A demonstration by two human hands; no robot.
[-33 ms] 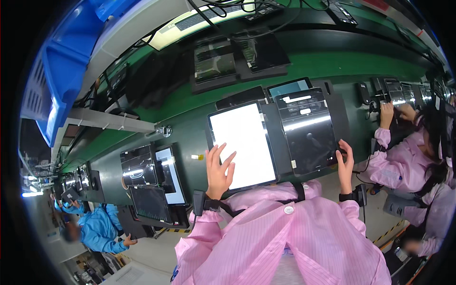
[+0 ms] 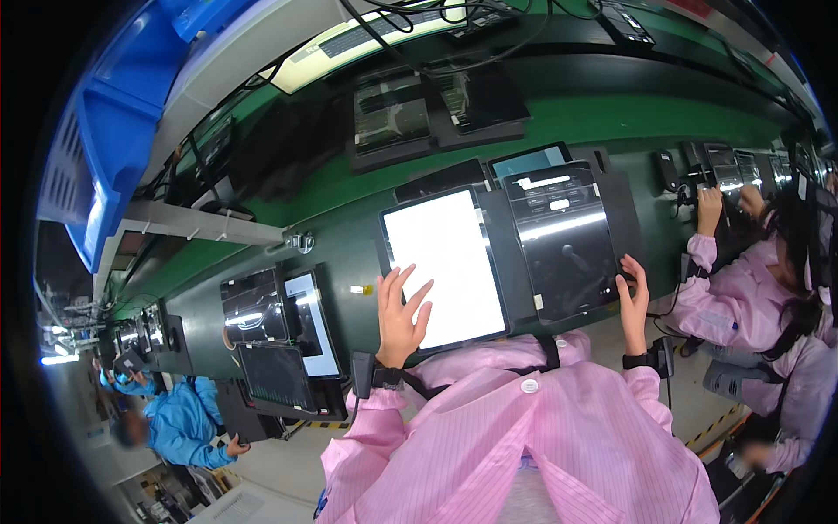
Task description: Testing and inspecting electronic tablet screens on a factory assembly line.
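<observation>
My left hand (image 2: 399, 316) was flat on the lower left corner of the white-screen tablet (image 2: 445, 262), fingers spread apart and pointing up the screen, nothing gripped. Palm sat at the tablet's bottom edge, fingertips well onto the lit area.

My right hand (image 2: 635, 301) was at the right edge of the dark tablet (image 2: 563, 240), fingers curled loosely against that edge near the lower right corner. Couldn't tell whether it was actually clamping the edge or just resting on it.

Both tablets lay side by side in a black fixture (image 2: 611, 210) on the green bench (image 2: 611, 122), white one on the left, dark one on the right, just beside each other with a narrow black strip between. The dark screen showed glare bands and a few pale shapes near its top.

Both wrists carried a black strap (image 2: 384, 377), and my sleeves were pink (image 2: 524, 437).

Further left on the bench: another fixture with two tablets (image 2: 279, 323), one dark, one lit white at its edge. Above my station, more dark tablets (image 2: 436, 105) sat on the far side of the bench under a bundle of black cables. A blue crate (image 2: 96, 175) was at upper left.

A person in pink (image 2: 751, 297) worked at the next station on my right, hand up on their own fixture. A person in blue (image 2: 183, 419) stood at lower left.
</observation>
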